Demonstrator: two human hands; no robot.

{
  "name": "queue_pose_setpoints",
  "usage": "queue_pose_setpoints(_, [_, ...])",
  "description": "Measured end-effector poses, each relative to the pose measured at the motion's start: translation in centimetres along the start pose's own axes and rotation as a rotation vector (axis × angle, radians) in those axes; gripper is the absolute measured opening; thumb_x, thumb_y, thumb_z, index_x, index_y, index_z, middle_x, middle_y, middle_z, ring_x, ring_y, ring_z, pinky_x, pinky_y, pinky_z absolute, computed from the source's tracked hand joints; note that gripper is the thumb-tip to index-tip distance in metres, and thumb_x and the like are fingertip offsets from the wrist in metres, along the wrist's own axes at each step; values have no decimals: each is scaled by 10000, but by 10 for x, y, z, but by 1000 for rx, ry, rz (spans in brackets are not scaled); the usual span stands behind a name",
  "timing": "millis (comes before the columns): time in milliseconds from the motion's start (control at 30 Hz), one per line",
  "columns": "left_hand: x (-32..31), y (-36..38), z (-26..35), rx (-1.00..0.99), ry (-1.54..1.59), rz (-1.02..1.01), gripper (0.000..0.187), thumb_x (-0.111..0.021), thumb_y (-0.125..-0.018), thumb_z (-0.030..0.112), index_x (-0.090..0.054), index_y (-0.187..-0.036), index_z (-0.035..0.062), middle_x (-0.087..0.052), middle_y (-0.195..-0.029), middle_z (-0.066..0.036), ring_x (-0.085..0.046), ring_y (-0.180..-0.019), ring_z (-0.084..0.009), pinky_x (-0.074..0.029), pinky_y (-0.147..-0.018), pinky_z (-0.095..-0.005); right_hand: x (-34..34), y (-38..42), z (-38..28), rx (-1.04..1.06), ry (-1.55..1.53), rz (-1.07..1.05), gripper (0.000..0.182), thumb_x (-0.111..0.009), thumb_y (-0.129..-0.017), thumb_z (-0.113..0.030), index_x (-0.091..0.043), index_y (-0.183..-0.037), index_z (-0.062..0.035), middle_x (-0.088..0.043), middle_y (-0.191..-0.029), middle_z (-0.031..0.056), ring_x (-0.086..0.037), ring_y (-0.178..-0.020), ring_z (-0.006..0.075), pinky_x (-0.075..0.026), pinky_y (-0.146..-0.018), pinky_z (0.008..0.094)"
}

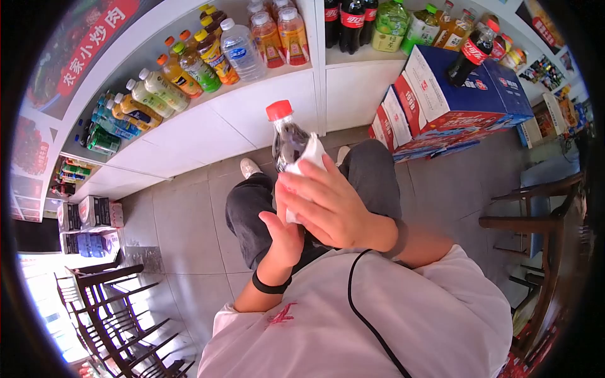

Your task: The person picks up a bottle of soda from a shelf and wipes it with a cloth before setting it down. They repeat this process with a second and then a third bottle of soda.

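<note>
Shelving (252, 113) stocked with drinks fills the far wall, blue-and-red cartons (460, 101) are stacked to the right with a cola bottle on top, and dark wooden chairs (113, 309) stand near left. Held up over the lap is a red-capped cola bottle (287, 138); the left hand (283, 236) supports it from below, fingers hidden so I cannot tell their grip, while the right hand (331, 205), fingers together, presses a white cloth (309, 160) around it. Likely risk: the cloth-covered bottle could slip and fall onto the tiled floor (189, 220).
</note>
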State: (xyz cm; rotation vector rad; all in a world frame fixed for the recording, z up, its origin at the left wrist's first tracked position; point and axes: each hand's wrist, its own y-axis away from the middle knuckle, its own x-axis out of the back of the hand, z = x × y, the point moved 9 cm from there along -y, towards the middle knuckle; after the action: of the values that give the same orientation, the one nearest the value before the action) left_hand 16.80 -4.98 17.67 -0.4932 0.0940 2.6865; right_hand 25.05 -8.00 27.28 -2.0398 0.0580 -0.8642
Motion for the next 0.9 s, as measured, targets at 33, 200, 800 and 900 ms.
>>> queue_pose_setpoints(33, [3,0,0,3,57,18,1068,-41,-849,843,-79,-1567,54,-245,-1592,-113,-244,-1461,-257,-196,-1189,-377,-4,8,-4,17,3,-25,397,-656,-827,-125,-626,-1210,-24,-568,-1331,118,-480,-1311,309,-328,-1079,564])
queue_pose_setpoints(200, [7,-7,19,-31,127,-19,1099,-49,-819,873,-46,-1569,70,-298,-1563,-117,-337,-1412,-251,-260,-1161,-368,-22,47,-22,43,49,-108,439,-679,-822,-155,-653,-1255,-90,-566,-1383,3,-477,-1319,166,-251,-1160,496])
queue_pose_setpoints(800, [-28,0,14,-46,-58,-172,993,-303,-911,762,-176,-1490,-35,-423,-1411,-151,-452,-1287,-232,-350,-1077,-365,11,-4,66,-516,-853,223,632,-467,-1010,-191,-190,-1532,32,-388,-1483,214,-426,-1334,264,-310,-1120,380])
queue_pose_setpoints(900, [-36,3,3,95,152,-336,903,-375,-920,730,-301,-1418,-19,-600,-1120,-165,-648,-929,-240,-522,-817,-352,-11,4,79,-722,-1389,217,642,-501,-1021,-344,-272,-1501,15,-539,-1318,157,-557,-1153,178,-451,-981,313])
